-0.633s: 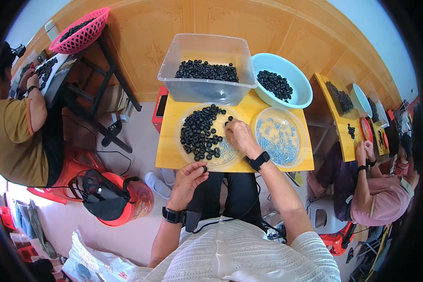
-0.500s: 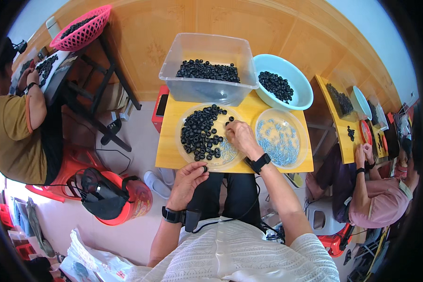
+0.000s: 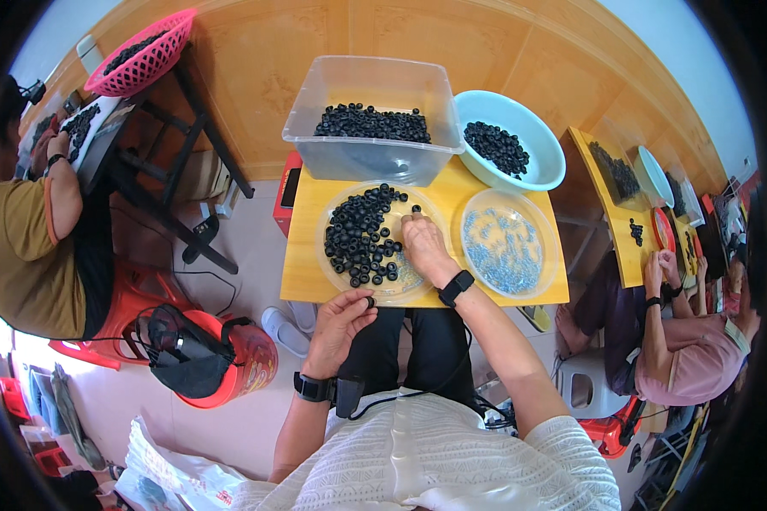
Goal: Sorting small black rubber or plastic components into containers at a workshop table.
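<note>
Between the thumb and fingers of my left hand (image 3: 339,328) is a small black ring-shaped piece (image 3: 370,301), at the near edge of the round clear tray (image 3: 360,295). Many similar black pieces (image 3: 355,230) are heaped on that tray's left side. Over its right side, my right hand (image 3: 426,247) reaches down with fingers bunched; the fingertips are hidden, so what they hold does not show. One black piece (image 3: 417,209) lies just beyond its knuckles. Tiny clear bluish bits (image 3: 408,274) lie on the tray beside the hand.
Another round clear tray (image 3: 504,247) with bluish bits stands right. Behind are a clear plastic bin (image 3: 375,157) and a light-blue basin (image 3: 547,175), both with black pieces. All stand on a yellow table (image 3: 302,285). Other people sit left and right. A red bucket (image 3: 251,362) is at lower left.
My right hand has shifted slightly left over the tray, and the lone black piece now shows apart from its fingers. My left hand keeps its black piece in nearly the same place.
</note>
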Demonstrator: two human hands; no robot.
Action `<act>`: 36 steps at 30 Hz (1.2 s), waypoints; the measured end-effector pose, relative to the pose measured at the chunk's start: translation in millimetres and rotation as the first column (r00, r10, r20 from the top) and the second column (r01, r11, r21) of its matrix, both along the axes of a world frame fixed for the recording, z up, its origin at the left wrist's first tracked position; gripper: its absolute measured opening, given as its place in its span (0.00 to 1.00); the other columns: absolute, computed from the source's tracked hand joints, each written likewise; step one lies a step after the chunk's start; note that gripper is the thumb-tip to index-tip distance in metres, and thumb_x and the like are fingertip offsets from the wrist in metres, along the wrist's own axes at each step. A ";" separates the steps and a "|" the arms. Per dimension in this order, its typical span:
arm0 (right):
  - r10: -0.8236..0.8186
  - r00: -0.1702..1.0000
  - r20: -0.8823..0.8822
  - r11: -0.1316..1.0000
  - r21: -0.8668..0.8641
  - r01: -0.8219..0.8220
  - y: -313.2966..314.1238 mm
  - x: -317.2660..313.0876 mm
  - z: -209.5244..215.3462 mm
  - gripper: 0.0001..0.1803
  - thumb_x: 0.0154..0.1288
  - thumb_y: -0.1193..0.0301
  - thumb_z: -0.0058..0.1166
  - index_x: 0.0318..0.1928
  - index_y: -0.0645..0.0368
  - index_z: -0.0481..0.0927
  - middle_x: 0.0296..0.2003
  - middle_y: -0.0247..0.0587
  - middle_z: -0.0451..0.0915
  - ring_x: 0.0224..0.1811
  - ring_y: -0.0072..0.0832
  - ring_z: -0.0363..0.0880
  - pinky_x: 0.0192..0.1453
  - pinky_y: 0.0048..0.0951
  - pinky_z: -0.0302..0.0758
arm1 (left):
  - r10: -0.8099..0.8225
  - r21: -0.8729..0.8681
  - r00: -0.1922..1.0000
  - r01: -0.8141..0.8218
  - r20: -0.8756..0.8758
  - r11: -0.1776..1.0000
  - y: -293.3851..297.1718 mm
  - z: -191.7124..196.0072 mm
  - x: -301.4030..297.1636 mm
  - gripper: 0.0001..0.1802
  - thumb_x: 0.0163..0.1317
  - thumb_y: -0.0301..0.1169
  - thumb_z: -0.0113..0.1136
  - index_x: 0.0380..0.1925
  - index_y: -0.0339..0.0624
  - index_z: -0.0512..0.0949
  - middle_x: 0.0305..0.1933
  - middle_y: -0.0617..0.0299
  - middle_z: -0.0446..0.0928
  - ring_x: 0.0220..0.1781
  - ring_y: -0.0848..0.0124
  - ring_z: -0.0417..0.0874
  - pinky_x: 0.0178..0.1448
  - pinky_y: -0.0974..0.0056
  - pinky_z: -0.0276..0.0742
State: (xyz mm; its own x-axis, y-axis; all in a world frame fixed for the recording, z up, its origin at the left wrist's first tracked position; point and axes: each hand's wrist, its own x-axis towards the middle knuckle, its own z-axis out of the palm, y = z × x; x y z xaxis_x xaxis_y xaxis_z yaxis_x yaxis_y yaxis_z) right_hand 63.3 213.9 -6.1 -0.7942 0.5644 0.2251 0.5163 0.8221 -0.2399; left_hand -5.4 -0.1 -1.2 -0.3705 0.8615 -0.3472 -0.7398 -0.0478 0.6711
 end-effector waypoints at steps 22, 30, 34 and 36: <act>-0.261 0.842 -0.472 0.385 -0.851 -0.358 -57.9 49.8 49.5 0.04 0.52 0.80 0.59 0.30 0.62 0.78 0.25 0.30 0.77 0.26 0.14 0.73 0.32 0.17 0.71 | -0.014 0.134 1.000 0.012 0.013 0.991 9.0 20.1 6.4 0.10 0.60 0.22 0.53 0.42 0.36 0.74 0.40 0.60 0.76 0.40 0.72 0.80 0.48 0.68 0.78; -0.235 0.842 -0.485 0.250 -0.868 -0.429 -82.1 66.3 51.2 0.07 0.51 0.82 0.61 0.31 0.61 0.77 0.25 0.26 0.75 0.26 0.09 0.71 0.30 0.13 0.68 | -0.132 0.118 0.976 0.153 -0.175 0.981 10.3 23.9 8.6 0.10 0.58 0.22 0.55 0.41 0.36 0.75 0.39 0.61 0.78 0.40 0.73 0.80 0.46 0.69 0.78; -0.180 0.843 -0.507 0.467 -0.798 -0.380 -97.4 68.7 48.8 0.06 0.50 0.82 0.60 0.30 0.62 0.77 0.24 0.31 0.75 0.25 0.16 0.74 0.29 0.18 0.70 | -0.155 0.066 0.974 0.168 -0.166 0.984 6.7 20.6 10.0 0.09 0.58 0.23 0.56 0.40 0.37 0.76 0.38 0.62 0.78 0.39 0.75 0.79 0.46 0.70 0.77; -0.002 0.803 -0.596 0.834 -0.444 -0.327 -110.3 68.9 56.0 0.05 0.49 0.81 0.59 0.28 0.63 0.77 0.25 0.39 0.74 0.27 0.29 0.76 0.31 0.24 0.72 | -0.133 0.064 0.982 0.142 -0.135 0.988 6.3 16.1 12.4 0.09 0.58 0.23 0.56 0.40 0.37 0.76 0.38 0.62 0.78 0.39 0.75 0.79 0.46 0.70 0.77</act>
